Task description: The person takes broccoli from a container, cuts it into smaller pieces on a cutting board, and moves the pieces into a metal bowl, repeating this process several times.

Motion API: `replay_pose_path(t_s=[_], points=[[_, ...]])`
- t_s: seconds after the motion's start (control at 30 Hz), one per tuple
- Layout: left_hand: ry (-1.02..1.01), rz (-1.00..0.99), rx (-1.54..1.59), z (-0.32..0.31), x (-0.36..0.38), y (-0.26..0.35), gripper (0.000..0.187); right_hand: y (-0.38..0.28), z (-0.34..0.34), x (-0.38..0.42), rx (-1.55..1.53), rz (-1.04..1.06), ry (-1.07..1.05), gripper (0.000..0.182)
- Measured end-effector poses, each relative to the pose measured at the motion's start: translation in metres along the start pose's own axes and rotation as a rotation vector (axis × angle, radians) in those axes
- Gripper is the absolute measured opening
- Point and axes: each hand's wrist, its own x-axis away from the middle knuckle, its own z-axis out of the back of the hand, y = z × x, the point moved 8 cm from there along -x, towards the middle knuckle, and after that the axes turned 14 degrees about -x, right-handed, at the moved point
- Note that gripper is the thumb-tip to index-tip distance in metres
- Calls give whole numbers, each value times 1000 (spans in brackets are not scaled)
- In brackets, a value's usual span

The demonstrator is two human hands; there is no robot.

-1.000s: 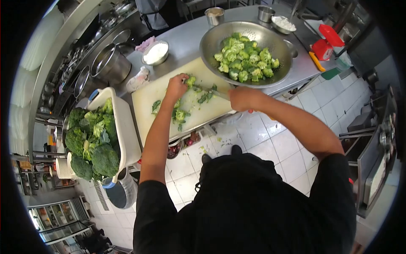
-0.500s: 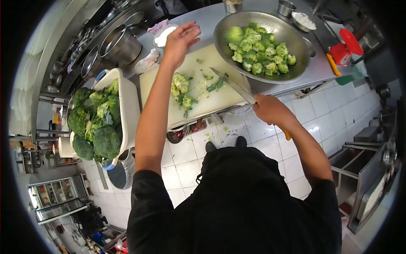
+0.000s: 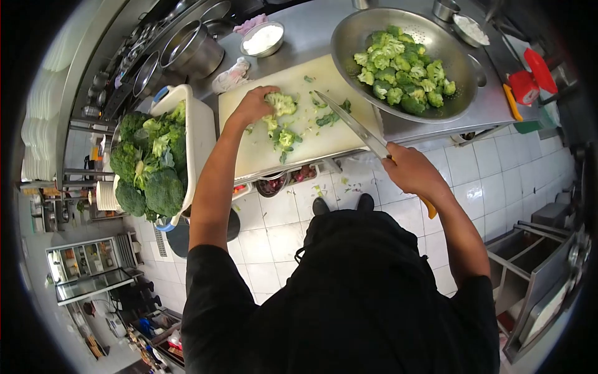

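Note:
My left hand (image 3: 254,106) is down on the left side of the white cutting board (image 3: 317,140), its fingers closed against a pale green broccoli piece (image 3: 283,104). A smaller broccoli piece (image 3: 286,138) lies just below it. My right hand (image 3: 416,169) grips a large knife (image 3: 356,128) by its yellow handle, the blade slanting up and left over the board's right part. Dark broccoli leaves (image 3: 335,114) lie beside the blade, partly behind it. Cut florets (image 3: 398,71) fill part of a steel colander (image 3: 464,93) behind the board's right end.
At left, a white tub (image 3: 198,134) holds whole broccoli heads (image 3: 163,190). A bowl of white powder (image 3: 262,40) and a crumpled cloth (image 3: 231,76) stand behind the board. A red scale-like item (image 3: 524,86) sits at far right. Scraps lie on the tiled floor (image 3: 274,243).
My left hand has come down from above the board's back edge onto the broccoli. A floret blurred in the air over the colander is no longer airborne. My right hand still holds the knife.

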Motion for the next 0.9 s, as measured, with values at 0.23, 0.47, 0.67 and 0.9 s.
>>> replay_pose_path(t_s=[0.23,0.47,0.67,0.9], points=[[224,88,296,-30,19,-50,78,-3,-7,9,-112,-99,-115,24],[688,218,-26,-54,75,8,67,5,-8,7,-94,-225,-188,26],[809,399,-105,-64,68,24,54,8,-11,6,-146,-254,-200,27],[772,466,-38,-61,64,25,43,19,-12,8,-145,-243,-180,27]])
